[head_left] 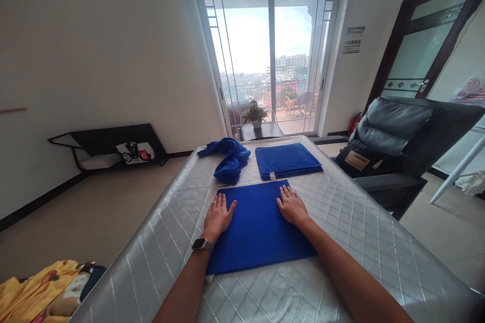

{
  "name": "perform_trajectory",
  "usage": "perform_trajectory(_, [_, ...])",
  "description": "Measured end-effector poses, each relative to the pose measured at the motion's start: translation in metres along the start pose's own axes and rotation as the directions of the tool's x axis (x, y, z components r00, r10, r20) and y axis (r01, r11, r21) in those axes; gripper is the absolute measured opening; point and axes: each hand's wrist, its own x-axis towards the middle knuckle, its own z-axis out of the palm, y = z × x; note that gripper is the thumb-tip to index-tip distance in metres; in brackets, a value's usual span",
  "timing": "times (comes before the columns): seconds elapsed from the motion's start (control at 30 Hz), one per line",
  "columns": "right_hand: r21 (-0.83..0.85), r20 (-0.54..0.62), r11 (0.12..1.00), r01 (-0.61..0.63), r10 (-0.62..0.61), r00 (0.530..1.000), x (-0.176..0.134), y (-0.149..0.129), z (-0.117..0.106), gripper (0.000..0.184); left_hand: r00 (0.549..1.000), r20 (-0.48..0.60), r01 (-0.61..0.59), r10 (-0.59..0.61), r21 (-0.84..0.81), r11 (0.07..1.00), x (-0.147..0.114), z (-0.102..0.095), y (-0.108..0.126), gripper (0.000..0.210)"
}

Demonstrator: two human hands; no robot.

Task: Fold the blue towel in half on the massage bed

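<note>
- Flat cloth [261, 232]: blue, smooth, four-cornered; lies spread on the silver quilted cover [352, 232], directly in front of the person. It serves as reference for all positions below.
- Left hand [219, 221]: palm down on the left edge of the flat cloth, towards its far corner. Grip unclenched; fingers straight and side by side, thumb spread away from them. A watch [200, 244] sits on the wrist.
- Right hand [293, 206]: palm down at the right edge of the flat cloth, near its far corner. Grip likewise unclenched, thumb apart from the fingers; nothing is clamped.
- Stack of folded blue cloths [288, 157]: just beyond the flat cloth, to the right; edges roughly aligned, a white tag [272, 176] showing at the near side.
- Crumpled blue cloth [232, 161]: just beyond the far left corner of the flat cloth, loosely bunched.
- Potted plant [255, 113]: well beyond the flat cloth, before a glass sliding door [246, 35].
- Dark armchair [390, 128]: well to the right of the flat cloth, bearing a black bag [361, 162].
</note>
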Motion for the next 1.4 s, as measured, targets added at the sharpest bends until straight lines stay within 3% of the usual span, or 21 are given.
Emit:
perform_trajectory(0.3, [-0.063, -0.019, 0.996, 0.057, -0.059, 0.998, 0.033, -0.001, -0.016, 0.062, 1.000, -0.018, 0.013, -0.013, -0.017, 1.000, 0.001, 0.002, 0.001, 0.086])
perform_trajectory(0.6, [-0.032, -0.062, 0.999, -0.006, 0.004, 0.998, 0.045, 0.006, 0.007, 0.067, 1.000, -0.028, 0.006, -0.006, 0.010, 1.000, 0.002, 0.006, 0.001, 0.087])
perform_trajectory(0.77, [-0.002, -0.087, 1.000, 0.000, 0.000, 0.996, 0.045, 0.006, 0.007, 0.067, 0.999, 0.000, 0.033, -0.033, 0.042, 0.999, 0.002, 0.004, -0.003, 0.086])
perform_trajectory(0.87, [0.022, -0.099, 1.000, 0.002, 0.000, 0.995, 0.044, 0.005, 0.005, 0.067, 0.999, -0.041, 0.026, -0.024, 0.055, 0.998, 0.003, 0.001, -0.001, 0.086])
perform_trajectory(0.97, [0.041, -0.093, 0.999, 0.002, 0.002, 0.996, 0.043, 0.004, 0.004, 0.067, 0.992, -0.081, -0.093, 0.093, 0.001, 0.996, 0.007, -0.002, 0.024, 0.079])
perform_trajectory(1.1, [0.049, -0.099, 0.999, 0.006, -0.001, 0.995, 0.042, 0.005, 0.003, 0.066, 0.942, -0.055, -0.336, 0.332, -0.138, 0.932, 0.022, -0.006, 0.098, 0.071])
perform_trajectory(1.23, [0.032, -0.088, 0.999, 0.037, -0.034, 0.996, 0.042, 0.009, 0.005, 0.063, 0.914, -0.041, -0.404, 0.404, -0.206, 0.891, 0.041, -0.003, 0.164, 0.068])
perform_trajectory(1.3, [0.025, -0.081, 0.999, 0.042, -0.040, 0.996, 0.042, 0.010, 0.005, 0.062, 0.919, -0.033, -0.390, 0.392, -0.208, 0.897, 0.047, 0.001, 0.176, 0.068])
perform_trajectory(1.4, [0.030, -0.076, 0.999, 0.024, -0.021, 0.997, 0.041, 0.008, 0.003, 0.062, 0.932, -0.022, -0.358, 0.361, -0.200, 0.912, 0.050, 0.005, 0.165, 0.070])
